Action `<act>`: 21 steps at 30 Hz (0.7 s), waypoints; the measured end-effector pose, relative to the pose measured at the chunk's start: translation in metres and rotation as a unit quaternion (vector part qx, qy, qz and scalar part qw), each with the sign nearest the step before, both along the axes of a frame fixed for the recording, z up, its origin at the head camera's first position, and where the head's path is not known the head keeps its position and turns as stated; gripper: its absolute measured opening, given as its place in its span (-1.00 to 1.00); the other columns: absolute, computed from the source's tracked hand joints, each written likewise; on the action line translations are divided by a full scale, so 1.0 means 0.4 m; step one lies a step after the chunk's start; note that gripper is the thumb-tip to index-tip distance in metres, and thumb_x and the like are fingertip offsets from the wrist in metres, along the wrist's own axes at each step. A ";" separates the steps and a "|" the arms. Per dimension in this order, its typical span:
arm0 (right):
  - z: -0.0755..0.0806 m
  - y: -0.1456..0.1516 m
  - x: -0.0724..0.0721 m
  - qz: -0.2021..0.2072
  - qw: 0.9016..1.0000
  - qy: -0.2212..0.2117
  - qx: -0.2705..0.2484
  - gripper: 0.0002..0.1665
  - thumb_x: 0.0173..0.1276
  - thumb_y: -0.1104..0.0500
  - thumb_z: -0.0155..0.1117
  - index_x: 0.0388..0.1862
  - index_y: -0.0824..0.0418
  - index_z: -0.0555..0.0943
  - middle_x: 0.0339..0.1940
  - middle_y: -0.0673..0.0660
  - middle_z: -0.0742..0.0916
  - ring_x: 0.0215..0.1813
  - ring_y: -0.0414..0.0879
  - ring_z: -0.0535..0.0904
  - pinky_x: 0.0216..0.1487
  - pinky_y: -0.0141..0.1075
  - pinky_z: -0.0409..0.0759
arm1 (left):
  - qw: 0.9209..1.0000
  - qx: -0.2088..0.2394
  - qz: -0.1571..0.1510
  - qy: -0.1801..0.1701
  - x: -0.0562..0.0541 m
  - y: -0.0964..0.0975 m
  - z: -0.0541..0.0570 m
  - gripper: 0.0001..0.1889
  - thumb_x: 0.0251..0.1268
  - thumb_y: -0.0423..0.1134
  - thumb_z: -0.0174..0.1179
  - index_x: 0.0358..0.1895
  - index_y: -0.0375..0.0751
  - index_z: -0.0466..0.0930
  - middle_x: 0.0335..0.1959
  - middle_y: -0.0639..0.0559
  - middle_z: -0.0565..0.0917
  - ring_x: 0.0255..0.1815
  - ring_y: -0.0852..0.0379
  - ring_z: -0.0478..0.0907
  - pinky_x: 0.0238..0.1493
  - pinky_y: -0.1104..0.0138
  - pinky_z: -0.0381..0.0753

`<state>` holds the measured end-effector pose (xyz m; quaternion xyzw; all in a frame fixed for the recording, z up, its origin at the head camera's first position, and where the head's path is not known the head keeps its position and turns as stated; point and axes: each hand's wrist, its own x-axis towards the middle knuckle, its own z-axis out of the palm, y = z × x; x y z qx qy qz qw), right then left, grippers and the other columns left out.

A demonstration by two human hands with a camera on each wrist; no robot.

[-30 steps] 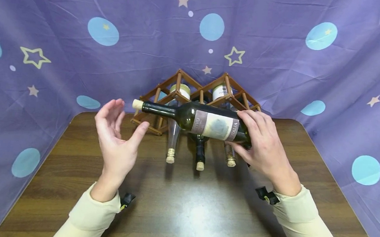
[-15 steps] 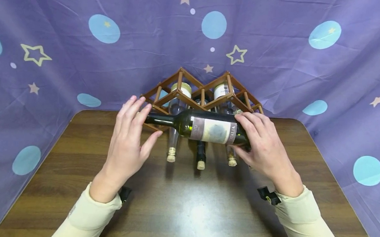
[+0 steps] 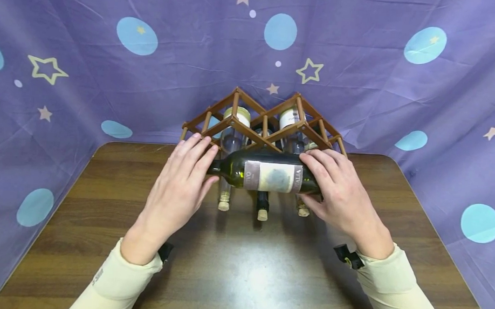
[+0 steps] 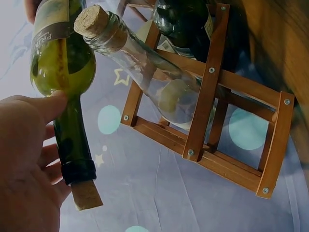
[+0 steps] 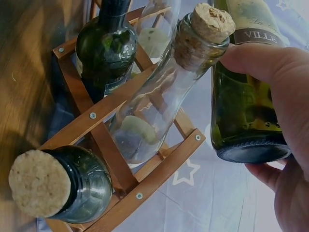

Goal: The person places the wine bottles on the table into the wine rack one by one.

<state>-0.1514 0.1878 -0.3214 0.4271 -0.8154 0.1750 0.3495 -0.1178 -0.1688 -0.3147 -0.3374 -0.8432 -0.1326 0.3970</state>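
A dark green wine bottle (image 3: 272, 172) with a pale label and a cork lies level in the air before the rack, its neck to the left. My right hand (image 3: 342, 197) grips its base end, thumb below and fingers over the top. At the neck is my left hand (image 3: 178, 188); in the left wrist view its thumb (image 4: 55, 104) presses the bottle's shoulder while its fingers lie behind the neck. The cork (image 4: 87, 195) sticks out past that hand and is hidden in the head view.
Behind stands a wooden lattice wine rack (image 3: 235, 102) on the table (image 3: 249, 276). Corked bottles rest in it, necks toward me: a clear left one (image 3: 224, 197), a dark middle one (image 3: 262, 202), a clear right one (image 3: 303, 209). The right wrist view shows another corked dark bottle (image 5: 87, 183).
My left hand has moved right from beside the cork onto the bottle's neck and taken hold. The bottle has come slightly lower and more level, with my right hand still gripping its base.
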 end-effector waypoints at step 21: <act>0.000 -0.010 0.006 0.012 1.000 -0.001 0.010 0.04 0.02 0.21 0.67 0.53 0.29 0.47 0.38 0.31 0.62 0.35 0.33 0.51 0.48 0.11 0.36 | 0.998 -0.052 -0.005 -0.042 0.011 -0.013 -0.006 -0.55 0.50 -0.25 0.24 0.32 -0.45 0.51 0.05 -0.24 0.67 -0.04 -0.26 0.61 0.03 -0.12 0.60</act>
